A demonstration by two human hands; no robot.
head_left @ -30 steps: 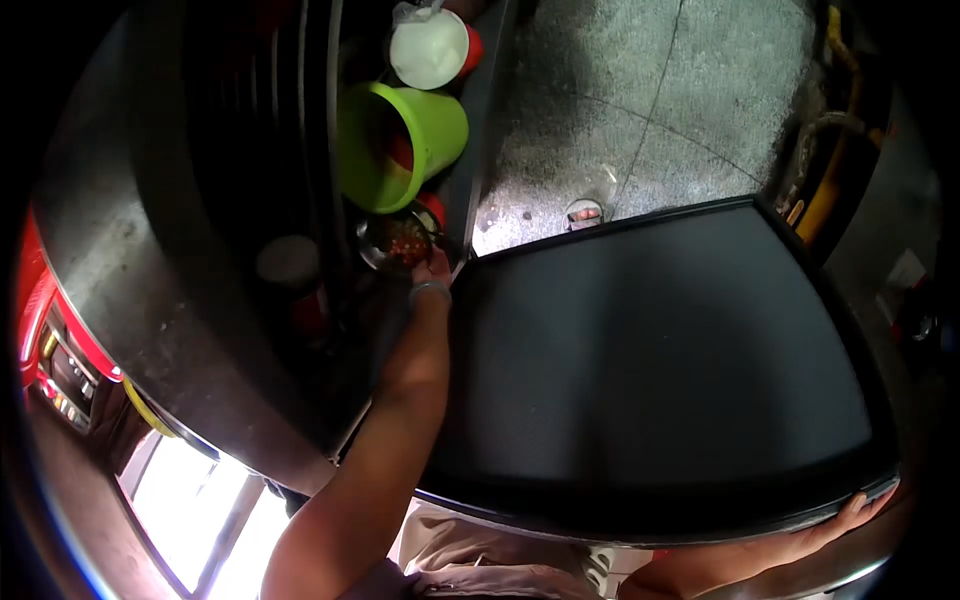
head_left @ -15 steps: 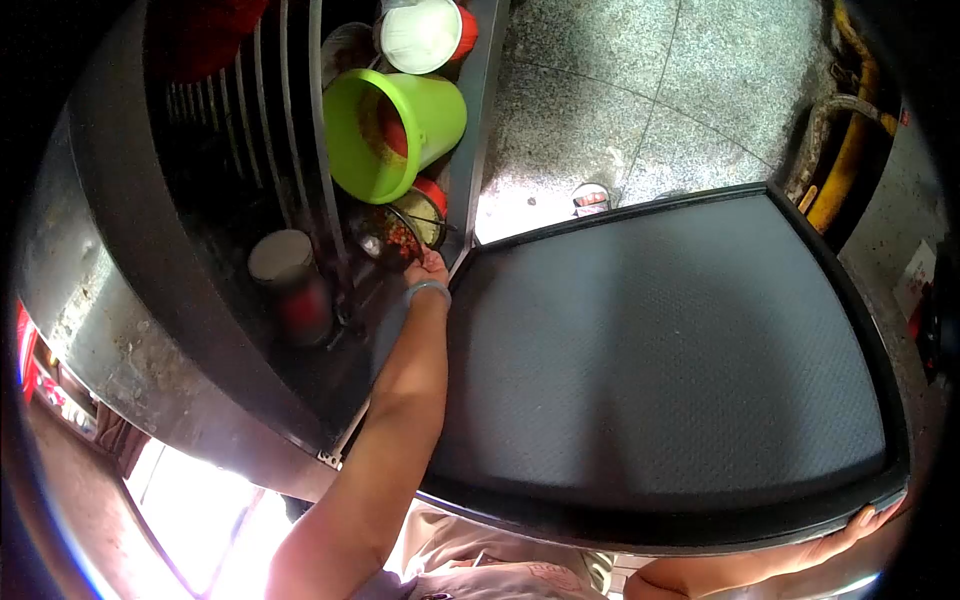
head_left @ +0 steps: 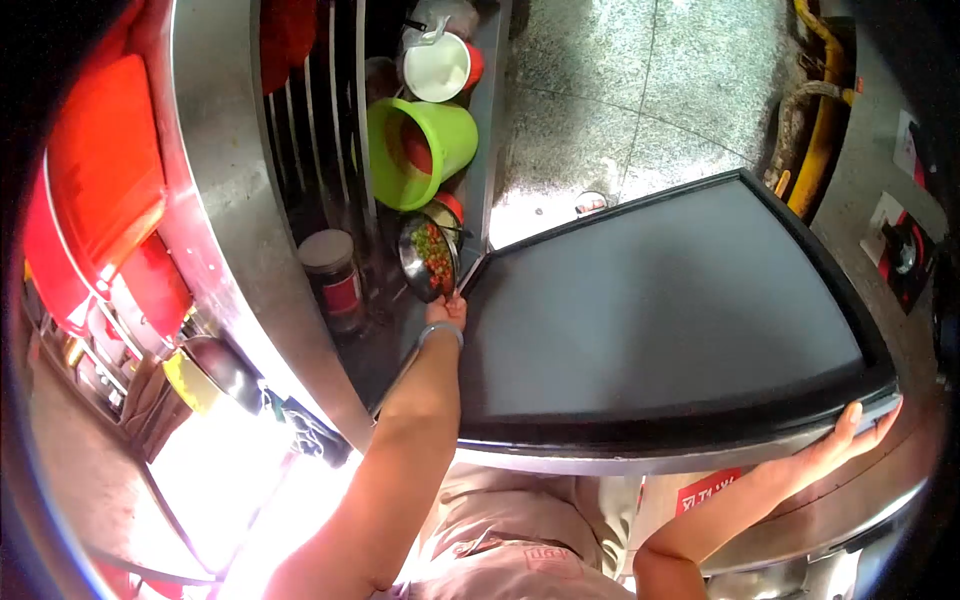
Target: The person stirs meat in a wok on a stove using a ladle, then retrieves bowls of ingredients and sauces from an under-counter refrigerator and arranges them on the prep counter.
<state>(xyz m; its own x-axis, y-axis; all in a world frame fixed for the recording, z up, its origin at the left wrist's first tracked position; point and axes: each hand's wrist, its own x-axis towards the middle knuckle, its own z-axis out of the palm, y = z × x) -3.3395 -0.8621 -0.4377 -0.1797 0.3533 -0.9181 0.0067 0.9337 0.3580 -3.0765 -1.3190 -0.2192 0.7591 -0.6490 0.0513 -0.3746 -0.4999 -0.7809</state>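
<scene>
As silver metal bowl [head_left: 411, 268] shows fuller now beside lime-green plastic bucket [head_left: 455, 140], access seems freer; left hand [head_left: 447, 311], fingers clamped on rim; right hand [head_left: 840, 445], fingers clamped on black-framed grey door [head_left: 670, 290].

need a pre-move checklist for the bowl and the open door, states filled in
1. Left grip on metal bowl: ok, at the rim nearest the person.
2. Diced red and green pieces inside the bowl: ok, no spill visible.
3. Right grip on door panel: ok, at its outer corner.
4. Door panel standing open: ok.
5. Bowl free of green bucket: cannot tell, they sit close in this view.
6. Bowl off the surface below: cannot tell, underside hidden.
</scene>
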